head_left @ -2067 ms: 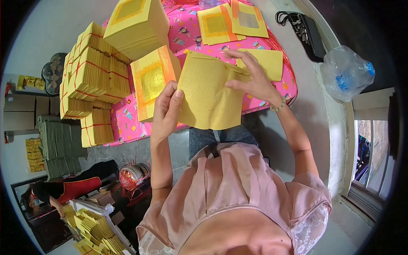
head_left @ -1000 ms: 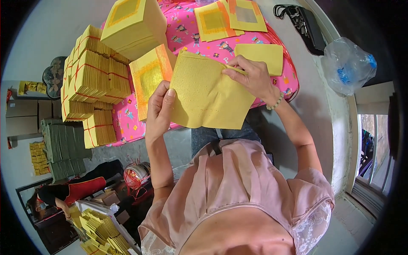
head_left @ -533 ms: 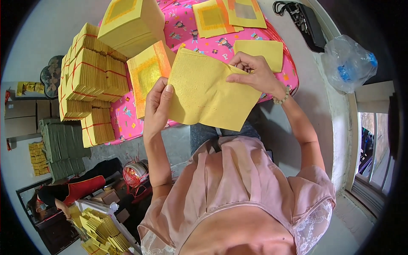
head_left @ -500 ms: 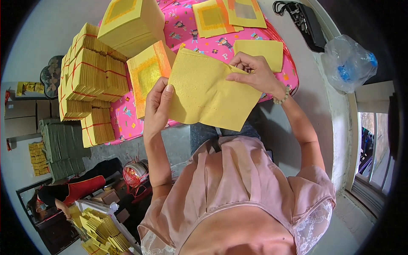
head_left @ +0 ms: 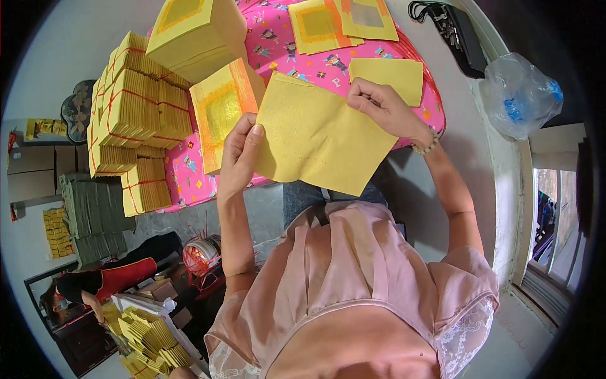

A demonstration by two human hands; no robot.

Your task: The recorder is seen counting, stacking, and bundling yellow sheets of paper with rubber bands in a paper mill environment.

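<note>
A stack of plain yellow paper sheets (head_left: 319,139), thin and slightly wavy, is held up in front of me. My left hand (head_left: 240,151) grips its left edge, thumb on the near face and fingers behind. My right hand (head_left: 385,110) is closed at its upper right edge, thumb and curled fingers pinching there; the fingertips are partly hidden. Just beyond my left hand stands a stack of yellow paper with an orange border and gold square (head_left: 222,117). A plain yellow sheet pile (head_left: 394,79) lies past my right hand.
The pink patterned table (head_left: 271,47) carries red-tied yellow bundles (head_left: 129,104), a tall paper stack (head_left: 199,41) and gold- and silver-square sheets (head_left: 315,28). Red strings (head_left: 424,69) run along its right edge. A plastic bag (head_left: 521,95) hangs right; a person (head_left: 107,281) works lower left.
My right hand has closed tighter and shifted slightly right along the paper's upper edge. My left hand keeps its hold, and the view has moved a little.
</note>
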